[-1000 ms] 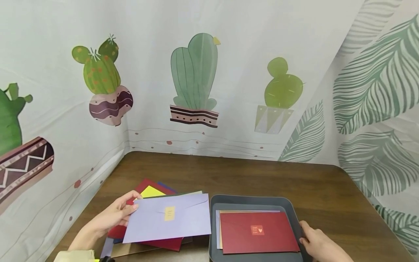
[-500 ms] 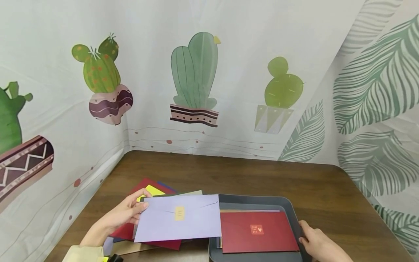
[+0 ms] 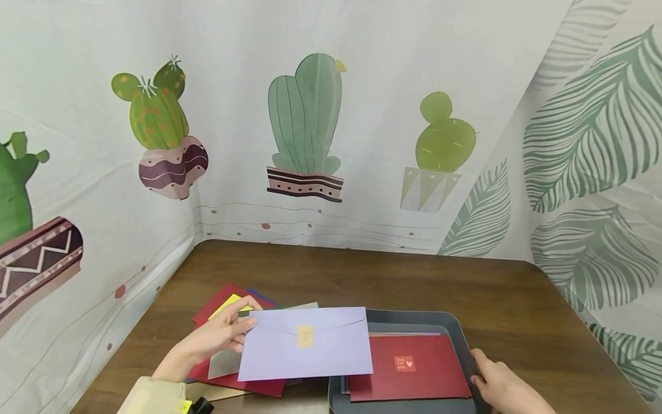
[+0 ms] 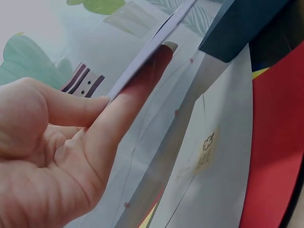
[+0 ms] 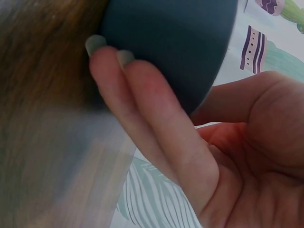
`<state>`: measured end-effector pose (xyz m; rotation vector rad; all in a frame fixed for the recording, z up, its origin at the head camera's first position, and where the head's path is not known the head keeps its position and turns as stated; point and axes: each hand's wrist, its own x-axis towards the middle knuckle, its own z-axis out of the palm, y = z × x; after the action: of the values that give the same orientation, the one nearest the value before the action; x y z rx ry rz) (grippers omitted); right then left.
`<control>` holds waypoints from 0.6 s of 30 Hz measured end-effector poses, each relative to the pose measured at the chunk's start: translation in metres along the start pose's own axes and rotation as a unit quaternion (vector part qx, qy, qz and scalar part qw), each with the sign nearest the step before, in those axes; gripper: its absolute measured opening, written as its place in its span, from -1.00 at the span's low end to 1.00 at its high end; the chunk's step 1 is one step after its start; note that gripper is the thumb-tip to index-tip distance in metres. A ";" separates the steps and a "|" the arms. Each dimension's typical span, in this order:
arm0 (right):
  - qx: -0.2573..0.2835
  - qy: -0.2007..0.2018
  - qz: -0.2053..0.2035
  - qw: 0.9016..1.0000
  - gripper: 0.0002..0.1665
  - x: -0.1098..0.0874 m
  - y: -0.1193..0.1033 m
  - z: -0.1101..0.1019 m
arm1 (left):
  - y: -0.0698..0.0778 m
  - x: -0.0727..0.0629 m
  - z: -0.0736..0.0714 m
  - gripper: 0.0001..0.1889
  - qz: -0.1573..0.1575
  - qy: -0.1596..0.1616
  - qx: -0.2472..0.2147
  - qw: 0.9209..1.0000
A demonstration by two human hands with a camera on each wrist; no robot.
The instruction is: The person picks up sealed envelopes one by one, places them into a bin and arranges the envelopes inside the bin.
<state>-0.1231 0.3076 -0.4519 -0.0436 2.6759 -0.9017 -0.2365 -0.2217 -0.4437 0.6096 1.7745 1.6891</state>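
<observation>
My left hand (image 3: 219,338) pinches the left edge of a lavender envelope (image 3: 331,351) with a yellow label. The envelope overlaps the left part of a dark grey tray (image 3: 454,326) in the head view. In the left wrist view, thumb and fingers squeeze the thin edge of the lavender envelope (image 4: 145,54). A dark red envelope (image 3: 429,379) with a heart label lies in the tray, on top of other envelopes whose edges show. At the tray's right side my right hand (image 3: 507,384) grips its wall; the right wrist view shows fingers along the tray's outside (image 5: 166,28).
Left of the tray lies a loose pile of envelopes: red (image 3: 209,312), yellow (image 3: 222,303), pale grey (image 3: 223,363) and others partly hidden. The brown wooden table (image 3: 372,273) extends back to a cactus-printed cloth (image 3: 233,172).
My left hand has carried the lavender envelope to the right, from over the pile to partly over the tray. The right hand and tray stay in place.
</observation>
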 end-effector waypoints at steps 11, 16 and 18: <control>0.010 0.013 -0.026 1.000 -0.67 -0.003 0.000 0.000 | -0.001 0.020 0.018 -0.80 -0.001 -0.020 -0.039 0.999; -0.037 0.037 -0.043 0.998 -0.68 -0.002 0.002 0.001 | -0.001 0.030 0.028 -0.81 0.001 -0.028 -0.049 0.998; -0.047 0.041 -0.046 0.997 -0.67 -0.002 0.002 0.001 | -0.001 0.034 0.031 -0.81 0.002 -0.031 -0.049 0.998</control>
<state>-0.1206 0.3090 -0.4527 -0.1545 2.8126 -0.8198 -0.2387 -0.1759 -0.4483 0.6160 1.6388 1.7310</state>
